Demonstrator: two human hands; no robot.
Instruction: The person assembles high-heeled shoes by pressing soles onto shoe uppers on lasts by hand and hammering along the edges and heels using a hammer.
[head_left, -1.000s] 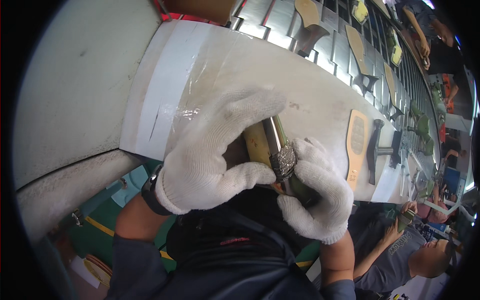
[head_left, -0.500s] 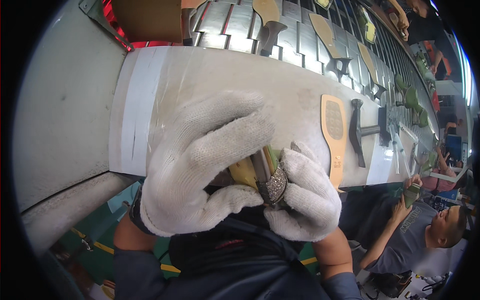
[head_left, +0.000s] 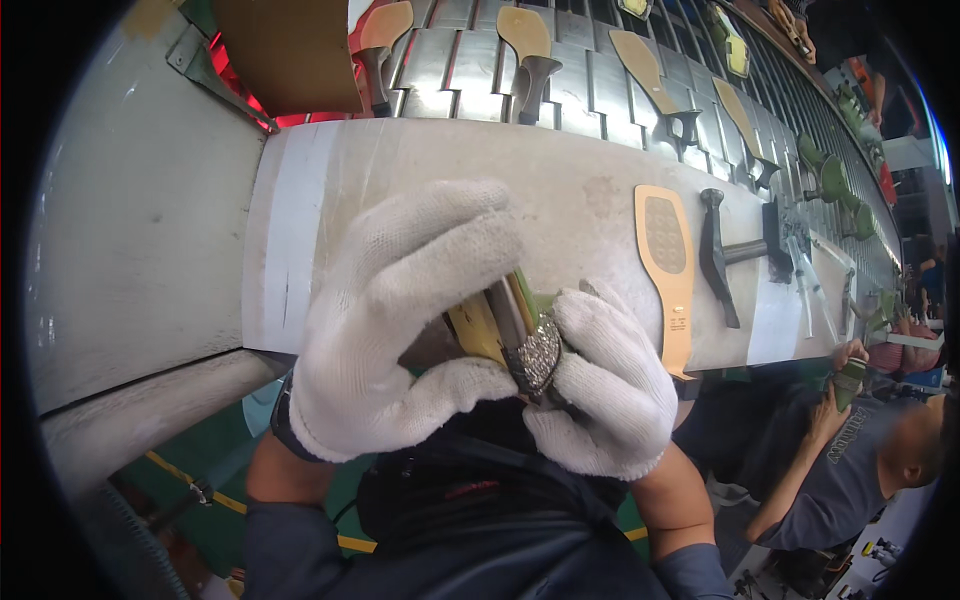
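Observation:
White knit gloves cover both of my hands. Between them, near the table's front edge, is a shoe on a last (head_left: 537, 358), with a glittery dark-silver strap and yellow and green parts showing. My left hand (head_left: 405, 325) wraps over it from the left, fingers across the top and thumb below by the strap. From the right, my right hand (head_left: 612, 385) grips the other side with bent fingers pressed against the glittery strap. Much of the shoe is hidden under the gloves.
Right of my hands on the table (head_left: 570, 160) lie a tan insole (head_left: 665, 265) and a black hammer (head_left: 735, 250). Behind runs a metal slatted conveyor (head_left: 575, 85) carrying soles with heels (head_left: 525, 45). At right, a co-worker (head_left: 840, 465) holds a green shoe piece (head_left: 848, 383).
The view has shifted slightly. Both hands keep their grip on the shoe, which is turned a little between them.

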